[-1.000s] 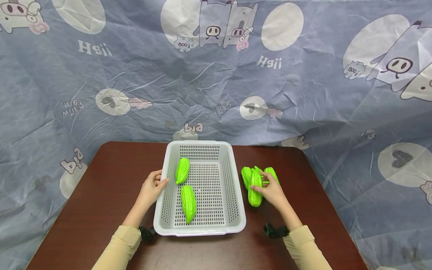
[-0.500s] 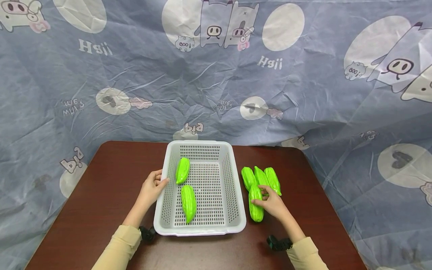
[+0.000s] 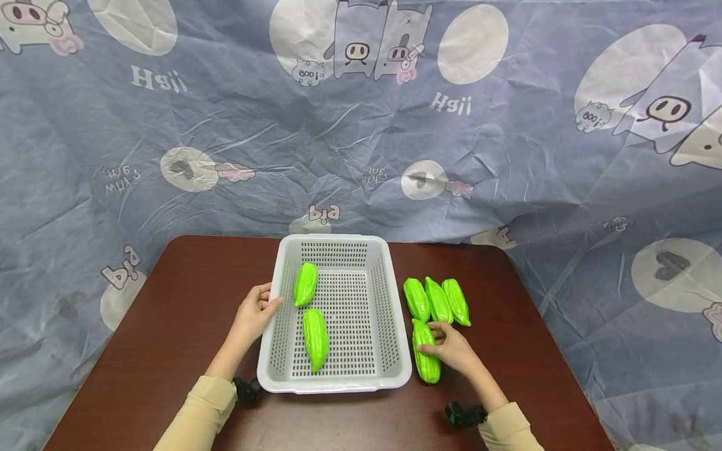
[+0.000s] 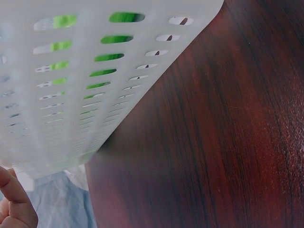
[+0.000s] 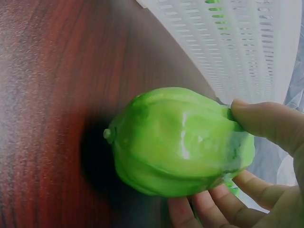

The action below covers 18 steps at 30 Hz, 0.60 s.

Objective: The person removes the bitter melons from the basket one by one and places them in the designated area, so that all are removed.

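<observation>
Jutting nearward from the right hand (image 3: pixel 453 351) gripping it, a glossy green ridged gourd (image 3: pixel 427 364) is just right of the pale-grey perforated plastic basket (image 3: pixel 334 384), whose left rim the left hand (image 3: pixel 252 315) holds.

The vegetable (image 5: pixel 171 142) I held was vivid lime green, yellower across its middle, with white glints. The same lime coloured the two vegetables (image 3: pixel 316 338) in my basket (image 3: pixel 333 385) and the three loose vegetables (image 3: pixel 438 302). The basket was whitish grey, patterned with rows of slots. The table (image 3: pixel 180 313) was dark reddish brown, streaked with near-black grain. My sleeves (image 3: pixel 197 410) were pale yellow, my wrist straps (image 3: pixel 245 390) black. The greyish-blue cloth (image 3: pixel 316 138) carried cream circles, grey hearts, cartoon pigs, pink patches and pale lettering.
</observation>
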### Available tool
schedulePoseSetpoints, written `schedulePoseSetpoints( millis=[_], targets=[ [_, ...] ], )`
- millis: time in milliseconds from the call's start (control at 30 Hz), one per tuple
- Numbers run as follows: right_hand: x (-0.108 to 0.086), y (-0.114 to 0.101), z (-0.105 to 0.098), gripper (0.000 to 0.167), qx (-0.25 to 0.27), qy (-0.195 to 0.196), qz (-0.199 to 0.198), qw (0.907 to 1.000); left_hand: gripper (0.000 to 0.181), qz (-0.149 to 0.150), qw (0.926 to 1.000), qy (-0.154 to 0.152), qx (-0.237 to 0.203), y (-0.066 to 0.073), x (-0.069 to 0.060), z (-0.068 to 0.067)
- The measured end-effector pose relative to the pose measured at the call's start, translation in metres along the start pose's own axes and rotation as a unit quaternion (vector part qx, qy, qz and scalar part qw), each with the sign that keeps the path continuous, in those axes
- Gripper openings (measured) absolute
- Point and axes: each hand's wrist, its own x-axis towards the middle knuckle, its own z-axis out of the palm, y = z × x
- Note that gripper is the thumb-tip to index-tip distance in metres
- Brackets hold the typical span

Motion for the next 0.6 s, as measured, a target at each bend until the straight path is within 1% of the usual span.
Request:
schedulePoseSetpoints(
  millis=[600],
  targets=[
    [0.0000,0.0060,0.0044,0.068,-0.005,-0.014,0.022,0.9996,0.054,-0.003,1.0000,-0.001,0.001,-0.0017,0.0000,0.0004]
  ],
)
